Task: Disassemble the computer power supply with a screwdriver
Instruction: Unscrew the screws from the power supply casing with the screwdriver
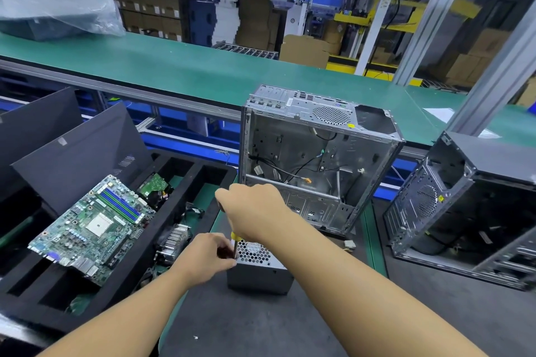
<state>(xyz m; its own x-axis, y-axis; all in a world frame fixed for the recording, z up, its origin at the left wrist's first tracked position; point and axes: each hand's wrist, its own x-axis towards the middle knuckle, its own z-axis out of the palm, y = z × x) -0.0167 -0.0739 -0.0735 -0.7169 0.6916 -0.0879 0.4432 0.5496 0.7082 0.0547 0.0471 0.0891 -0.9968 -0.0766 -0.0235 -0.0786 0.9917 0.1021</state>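
Far left, black foam tray holds a green motherboard lying tilted across the slots, a hard drive behind it, and a finned CPU cooler just right of the board. Left hand: grip closed, fingers curled round the lower part of the screwdriver at the top left corner of the power supply. The power supply sits on the dark desk mat, centre, with its mesh fan grille facing up. Right hand: grip closed over the top of the screwdriver handle, which stands near upright. Behind stands an open silver PC chassis with loose cables inside. Far right, a dark chassis, tilted.
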